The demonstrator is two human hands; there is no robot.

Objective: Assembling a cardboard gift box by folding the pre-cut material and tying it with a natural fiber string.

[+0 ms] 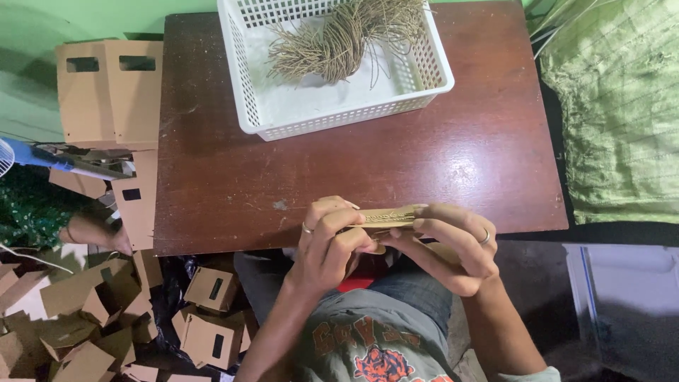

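Head view, looking down: both hands meet at the near edge of a dark brown wooden table (424,163), holding a small flat piece of tan cardboard (387,216) between them. The left hand (327,244) sits at about 9 o'clock of the cardboard, its fingers curled and pressed on the piece's left end, thumb underneath, a ring on one finger. The right hand (453,244) closes on it from about 3 o'clock, fingertips laid along the top edge and the thumb hidden below, also with a ring. The cardboard lies level, long side running left to right, spanning the gap between the two grips and hovering just over the table edge; thin cord-like lines seem to run along its face, too small to tell. At 12 o'clock from the hands, well apart on the far side of the table, stands a white plastic basket (339,117) with a bundle of brownish cord (339,42) inside. At 9 o'clock, off the table, lie folded cardboard boxes (205,332) on the floor and taller ones (106,92) leaning beside the table. At 3 o'clock lies a green cloth (622,106).
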